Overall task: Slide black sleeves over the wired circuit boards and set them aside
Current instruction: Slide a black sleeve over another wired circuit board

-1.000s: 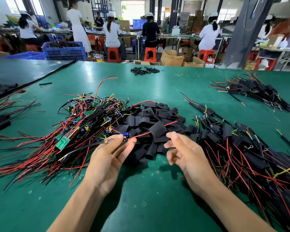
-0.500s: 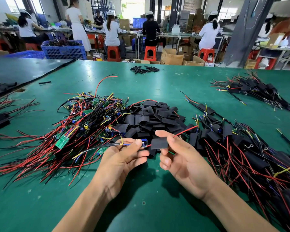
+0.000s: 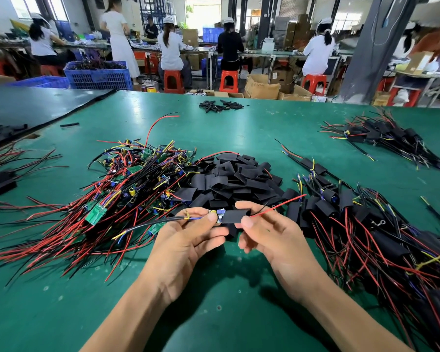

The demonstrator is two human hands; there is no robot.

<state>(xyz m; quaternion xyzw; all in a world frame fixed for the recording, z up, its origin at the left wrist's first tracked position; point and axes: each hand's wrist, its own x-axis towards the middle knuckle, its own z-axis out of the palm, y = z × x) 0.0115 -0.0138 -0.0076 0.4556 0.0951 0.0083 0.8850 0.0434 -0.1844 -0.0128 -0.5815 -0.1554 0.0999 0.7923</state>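
While both hands are up over the green table (image 3: 214,313), status is this. My left hand (image 3: 186,240) pinches the wired circuit board (image 3: 217,216) between thumb and index, right where its black cable (image 3: 150,224) joins. The cable trails off to the left over the mat.

My right hand (image 3: 272,237) pinches the black sleeve (image 3: 235,215) between thumb and forefinger. The other fingers are curled loose underneath. The sleeve sits at the board's right end. The board's left part, with a blue component, shows at the sleeve mouth. How far the board is inside, can't tell. Its red wire (image 3: 277,205) comes out the sleeve's right end, pointing up and right.

Layout around the hands:
- Unsleeved boards heap (image 3: 127,189), a tangle of red and black leads, left of centre.
- Loose sleeves pile (image 3: 234,181) just behind my hands, touching that heap.
- Sleeved units pile (image 3: 366,224) on my right, running toward the near edge.
- Second sleeved bundle (image 3: 386,138) further out right, well apart.
- Small clump of black tubes (image 3: 220,105) near the far edge.
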